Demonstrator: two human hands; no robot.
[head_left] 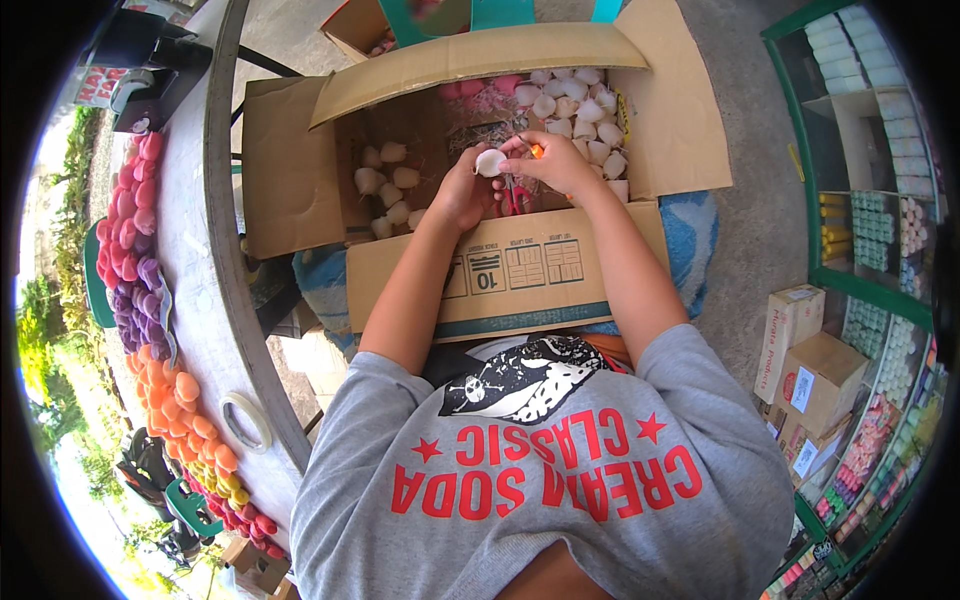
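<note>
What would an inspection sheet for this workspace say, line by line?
Surface: open cardboard carton, blue cloth at its side; grey table at left.
Job's things: white cup-shaped piece in hand; loose white pieces along the carton's sides; red tool, probably scissors, below the hands.
Clutter: pale shreds in the carton; coloured pieces and white ring on the table.
Grips: left grip holds the cup-shaped piece; right grip touches it.
Cables: nothing seen.
Surroundings: green-framed cabinet, right.

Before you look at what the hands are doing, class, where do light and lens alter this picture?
Head view: greenery at far left is washed out by daylight; the long table's edge bows; the corners go black; the cardboard box is darker inside than on its front flap.
</note>
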